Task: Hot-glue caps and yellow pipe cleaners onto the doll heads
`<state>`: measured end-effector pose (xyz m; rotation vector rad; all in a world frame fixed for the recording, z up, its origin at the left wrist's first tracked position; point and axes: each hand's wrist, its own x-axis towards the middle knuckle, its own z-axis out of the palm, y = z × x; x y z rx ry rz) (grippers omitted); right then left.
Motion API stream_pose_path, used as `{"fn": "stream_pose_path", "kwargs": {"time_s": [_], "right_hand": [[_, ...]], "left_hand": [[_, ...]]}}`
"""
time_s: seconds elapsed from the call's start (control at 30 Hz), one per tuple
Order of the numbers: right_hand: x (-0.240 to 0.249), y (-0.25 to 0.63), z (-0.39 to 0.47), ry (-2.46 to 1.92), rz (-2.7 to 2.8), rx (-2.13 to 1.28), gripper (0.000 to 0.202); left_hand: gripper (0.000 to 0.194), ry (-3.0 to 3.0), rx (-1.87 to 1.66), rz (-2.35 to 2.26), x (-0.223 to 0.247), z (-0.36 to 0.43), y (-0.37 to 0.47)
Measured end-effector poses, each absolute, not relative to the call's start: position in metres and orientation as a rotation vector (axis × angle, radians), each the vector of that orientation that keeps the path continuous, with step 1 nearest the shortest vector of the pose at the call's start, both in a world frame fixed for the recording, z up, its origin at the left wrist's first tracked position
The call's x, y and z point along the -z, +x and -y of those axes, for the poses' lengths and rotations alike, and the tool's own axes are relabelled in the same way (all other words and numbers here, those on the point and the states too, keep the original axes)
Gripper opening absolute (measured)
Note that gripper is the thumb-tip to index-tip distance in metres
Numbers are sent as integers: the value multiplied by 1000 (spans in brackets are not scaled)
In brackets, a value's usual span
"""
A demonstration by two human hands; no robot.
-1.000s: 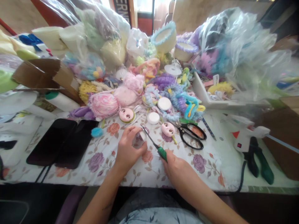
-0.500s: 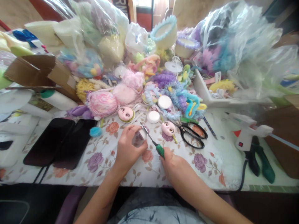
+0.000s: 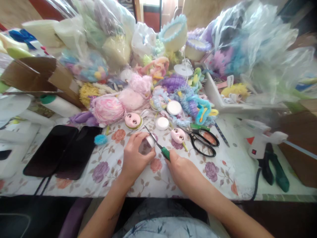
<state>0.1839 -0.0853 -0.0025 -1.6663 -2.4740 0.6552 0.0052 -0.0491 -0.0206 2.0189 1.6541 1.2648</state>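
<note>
Between the thumb and fingers of my left hand [image 3: 135, 152] is a small white round piece [image 3: 150, 141], partly hidden by the fingers. My right hand [image 3: 179, 167] is closed around a thin knife [image 3: 165, 152] with a green handle. Its narrow dark blade lies across the white piece, pointing up and left. Just beyond the hands are a white disc [image 3: 162, 123] and a second white disc [image 3: 174, 107] on the yarn pile. A pink doll face [image 3: 133, 121] lies left of the discs, and a paler doll face [image 3: 177, 135] lies to the right.
Black-handled scissors [image 3: 203, 148] and a pencil [image 3: 222, 135] lie right of the faces. Farther right stands a white glue gun [image 3: 259, 142]. Two dark phones [image 3: 52, 150] lie at left by a blue pompom [image 3: 100, 139]. Yarn balls [image 3: 107, 110] and plastic bags crowd the back.
My right hand and the knife have shifted slightly left and up, so the blade reaches farther past the white piece. My left hand keeps its grip almost in place.
</note>
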Motion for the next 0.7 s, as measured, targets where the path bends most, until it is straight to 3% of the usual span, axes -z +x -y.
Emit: {"fn": "stream_pose_path", "kwargs": {"time_s": [0.23, 0.7], "right_hand": [[-11, 188, 94, -1744, 2447, -779, 12], [-15, 187, 100, -1737, 2543, -684, 10]], "left_hand": [[44, 1698, -1304, -1691, 32, 47, 4], [43, 1827, -1277, -1778, 27, 48, 6]]}}
